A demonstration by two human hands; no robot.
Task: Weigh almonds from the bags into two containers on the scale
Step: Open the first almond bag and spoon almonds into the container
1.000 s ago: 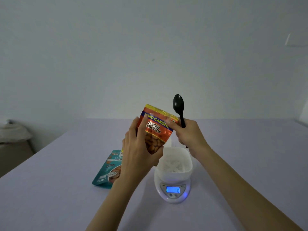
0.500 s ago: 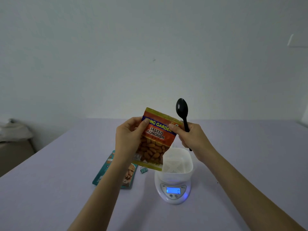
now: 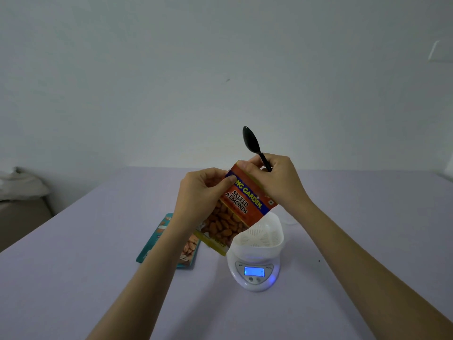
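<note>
An orange bag of salted almonds [image 3: 232,212] hangs tilted in the air above the table. My left hand [image 3: 201,190] pinches its top left corner. My right hand [image 3: 277,180] pinches the top right edge and also grips a black spoon [image 3: 253,146] that points up. Below the bag, a white container [image 3: 264,234] sits on a white scale [image 3: 253,273] with a lit blue display. A teal almond bag [image 3: 166,241] lies flat on the table to the left, partly hidden by my left forearm.
The lilac table [image 3: 73,278] stretches wide on all sides of the scale. A pale wall stands behind it. A low surface with crumpled cloth [image 3: 19,185] sits at the far left.
My left hand moved from the bag's side to its top corner. The bag tilted more to the right, and both hands now hold its top edge closer together.
</note>
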